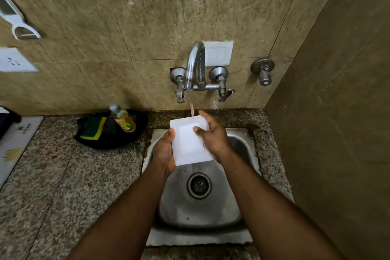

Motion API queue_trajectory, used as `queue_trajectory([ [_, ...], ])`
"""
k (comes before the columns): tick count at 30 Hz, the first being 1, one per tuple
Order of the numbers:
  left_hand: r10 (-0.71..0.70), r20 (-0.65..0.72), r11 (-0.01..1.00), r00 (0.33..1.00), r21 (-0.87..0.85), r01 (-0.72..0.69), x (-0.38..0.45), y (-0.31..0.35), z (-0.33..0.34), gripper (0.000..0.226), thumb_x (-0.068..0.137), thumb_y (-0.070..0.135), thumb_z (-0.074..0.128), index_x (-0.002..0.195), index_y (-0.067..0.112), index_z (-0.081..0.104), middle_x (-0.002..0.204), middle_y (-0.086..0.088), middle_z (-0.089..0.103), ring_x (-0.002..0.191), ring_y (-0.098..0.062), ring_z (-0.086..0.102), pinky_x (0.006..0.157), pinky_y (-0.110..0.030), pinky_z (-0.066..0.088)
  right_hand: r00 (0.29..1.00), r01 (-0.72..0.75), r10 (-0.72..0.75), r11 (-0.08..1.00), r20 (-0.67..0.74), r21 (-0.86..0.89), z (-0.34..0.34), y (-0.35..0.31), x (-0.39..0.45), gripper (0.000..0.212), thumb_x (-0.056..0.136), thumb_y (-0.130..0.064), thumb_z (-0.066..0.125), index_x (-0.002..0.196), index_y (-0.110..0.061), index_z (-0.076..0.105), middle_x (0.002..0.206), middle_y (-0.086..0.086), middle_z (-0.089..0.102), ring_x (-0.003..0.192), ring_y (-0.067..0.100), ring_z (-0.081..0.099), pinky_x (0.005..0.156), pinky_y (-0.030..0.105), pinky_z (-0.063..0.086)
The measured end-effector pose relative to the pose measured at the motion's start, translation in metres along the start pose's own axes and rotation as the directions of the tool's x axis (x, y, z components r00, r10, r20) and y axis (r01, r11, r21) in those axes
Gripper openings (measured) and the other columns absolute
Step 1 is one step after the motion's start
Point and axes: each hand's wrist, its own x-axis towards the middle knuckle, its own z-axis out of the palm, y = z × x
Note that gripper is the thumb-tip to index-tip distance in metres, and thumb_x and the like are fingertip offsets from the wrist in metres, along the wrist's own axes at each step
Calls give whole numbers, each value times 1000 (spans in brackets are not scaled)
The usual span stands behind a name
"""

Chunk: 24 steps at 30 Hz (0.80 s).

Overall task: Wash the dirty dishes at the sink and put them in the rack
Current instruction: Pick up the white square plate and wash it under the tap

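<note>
My left hand (163, 150) has its fingers curled round the left edge of the white rectangular plate (190, 143), thumb on top near the far left corner and the rest tucked beneath, where I cannot see them. My right hand (213, 135) lies across the plate's right side: the thumb presses on the raised inner panel, one finger reaches along the far right edge, and the palm cups the rim, so both hands grip this one dish.

I hold the plate tilted over the back part of the steel sink (238, 148), its far edge raised toward the wall. A thin stream of water (191, 105) falls from the chrome tap (195, 63) and lands on the plate's far edge, just beside my right finger. Below the plate I see the wet basin and the round drain (198, 185).

The sink sits in a speckled granite counter (63, 186). To the left, near the wall, a black pan (109, 139) rests on the counter with a green and yellow sponge (92, 127) and a bottle of dish soap (123, 119) lying in it. A white board (14, 143) lies at the far left edge. On the tiled wall I see a white switch plate (219, 54) behind the tap, a separate valve (263, 70) to the right, and a socket (14, 60) to the left.
</note>
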Motion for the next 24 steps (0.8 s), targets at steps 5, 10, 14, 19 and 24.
queue_trajectory([
  [5, -30, -181, 999, 983, 34, 37, 20, 11, -5, 46, 100, 43, 51, 134, 15, 63, 133, -20, 66, 120, -44, 63, 100, -69, 46, 986, -104, 63, 955, 152, 278, -4, -18, 6, 73, 81, 21, 63, 139, -24, 57, 123, 9, 72, 111, 25, 68, 95, 48, 57],
  [10, 123, -159, 969, 980, 232, -84, 27, 29, 15, 30, 101, 5, 50, 124, 10, 69, 121, -17, 72, 107, -37, 70, 94, -59, 56, 979, -189, 202, 887, 14, 421, -7, -36, 19, 66, 84, 21, 61, 136, -18, 59, 125, 10, 69, 111, 33, 67, 92, 57, 57],
  [14, 152, -76, 963, 985, 236, -131, 25, 34, 27, 28, 98, -1, 55, 124, 0, 65, 124, -19, 70, 111, -36, 69, 87, -50, 61, 941, -201, 322, 777, -102, 597, -16, -34, 27, 63, 88, 19, 59, 140, -16, 55, 131, 14, 64, 109, 34, 66, 95, 59, 55],
  [19, 129, -40, 982, 991, 145, -122, 15, 28, 46, 16, 98, 0, 56, 111, -2, 64, 111, -19, 72, 95, -28, 73, 66, -37, 62, 876, -271, 469, 668, -109, 693, -23, -12, 23, 41, 97, 9, 54, 136, -3, 51, 134, 23, 60, 95, 30, 66, 98, 51, 53],
  [24, 120, -139, 984, 983, 144, -100, 15, 27, 42, 32, 98, -6, 53, 130, -7, 57, 126, -25, 65, 103, -31, 70, 69, -34, 63, 849, -239, 499, 657, -175, 715, -12, -11, 17, 50, 93, 11, 57, 140, -4, 47, 138, 24, 58, 113, 36, 66, 92, 49, 58],
])
